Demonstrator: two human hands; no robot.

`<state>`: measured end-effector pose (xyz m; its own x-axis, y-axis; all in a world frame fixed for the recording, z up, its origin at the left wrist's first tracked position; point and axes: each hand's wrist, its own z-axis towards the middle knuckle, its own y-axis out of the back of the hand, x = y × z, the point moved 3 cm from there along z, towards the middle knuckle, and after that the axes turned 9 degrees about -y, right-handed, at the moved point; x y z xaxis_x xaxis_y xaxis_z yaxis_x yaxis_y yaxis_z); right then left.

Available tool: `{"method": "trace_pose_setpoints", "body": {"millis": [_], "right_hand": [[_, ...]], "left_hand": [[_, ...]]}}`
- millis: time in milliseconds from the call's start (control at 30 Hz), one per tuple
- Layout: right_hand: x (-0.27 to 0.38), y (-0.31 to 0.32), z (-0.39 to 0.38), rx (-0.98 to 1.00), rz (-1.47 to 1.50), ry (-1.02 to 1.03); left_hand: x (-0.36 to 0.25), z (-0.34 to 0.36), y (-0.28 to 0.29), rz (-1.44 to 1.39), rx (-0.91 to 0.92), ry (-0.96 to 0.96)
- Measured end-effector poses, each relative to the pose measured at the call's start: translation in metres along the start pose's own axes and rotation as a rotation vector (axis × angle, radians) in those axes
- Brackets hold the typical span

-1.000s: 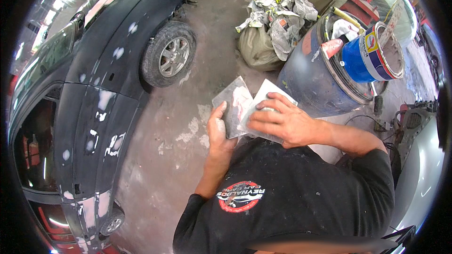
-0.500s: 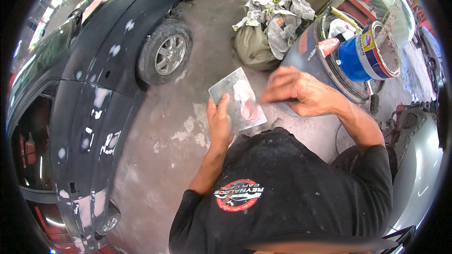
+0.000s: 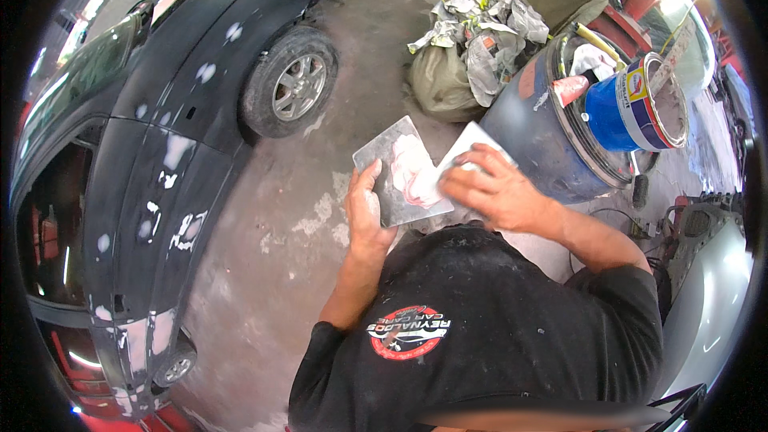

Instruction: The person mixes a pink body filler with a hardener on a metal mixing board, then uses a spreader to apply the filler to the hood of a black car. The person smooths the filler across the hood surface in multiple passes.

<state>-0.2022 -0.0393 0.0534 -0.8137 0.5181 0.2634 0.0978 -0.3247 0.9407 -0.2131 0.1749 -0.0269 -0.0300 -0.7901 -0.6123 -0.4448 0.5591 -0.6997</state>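
Note:
My left hand (image 3: 364, 212) grips a flat grey plate (image 3: 376, 152), its thumb over the left edge. A lump of pale pink paste (image 3: 408, 168) lies smeared across the middle of the plate. Just right of it, my right hand (image 3: 496, 192) has its fingers bent over a thin white spreader (image 3: 472, 136), whose lower edge is at the plate's right side. That hand is slightly blurred, and whether the spreader touches the paste I cannot tell.
At my left stands a dark car (image 3: 144, 160) with pale patches. Ahead is a sack with crumpled paper (image 3: 496, 24). A drum (image 3: 536, 144) at right carries a blue paint can (image 3: 612, 112) and other items. A silver body panel (image 3: 708, 304) stands at far right.
Half a second ago my right hand was raised clear of the plate; now it is back at the plate's right side, the spreader's face showing. The paste looks shifted and reshaped.

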Motion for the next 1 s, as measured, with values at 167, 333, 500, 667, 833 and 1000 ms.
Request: {"method": "trace_pose_setpoints", "body": {"millis": [167, 333, 500, 667, 833, 1000], "right_hand": [[-0.05, -0.004, -0.022, -0.103, 0.124, -0.245], [-0.026, -0.001, 0.012, -0.321, 0.294, -0.218], [0.014, -0.021, 0.02, -0.195, 0.375, -0.119], [0.016, -0.033, 0.005, -0.045, 0.259, -0.072], [0.018, 0.004, -0.001, -0.1, 0.221, 0.031], [0.033, -0.002, -0.017, -0.381, 0.213, 0.298]], "left_hand": [[-0.01, -0.008, 0.002, 0.221, 0.113, -0.192], [0.0, -0.025, -0.019, 0.796, 0.381, -0.473], [-0.01, -0.022, -0.028, 0.803, 0.397, -0.613], [-0.025, -0.019, -0.034, 0.798, 0.246, -0.706], [-0.039, -0.013, -0.026, 0.211, 0.061, -0.724], [-0.011, -0.007, -0.013, 0.099, 0.067, -0.012]]}}
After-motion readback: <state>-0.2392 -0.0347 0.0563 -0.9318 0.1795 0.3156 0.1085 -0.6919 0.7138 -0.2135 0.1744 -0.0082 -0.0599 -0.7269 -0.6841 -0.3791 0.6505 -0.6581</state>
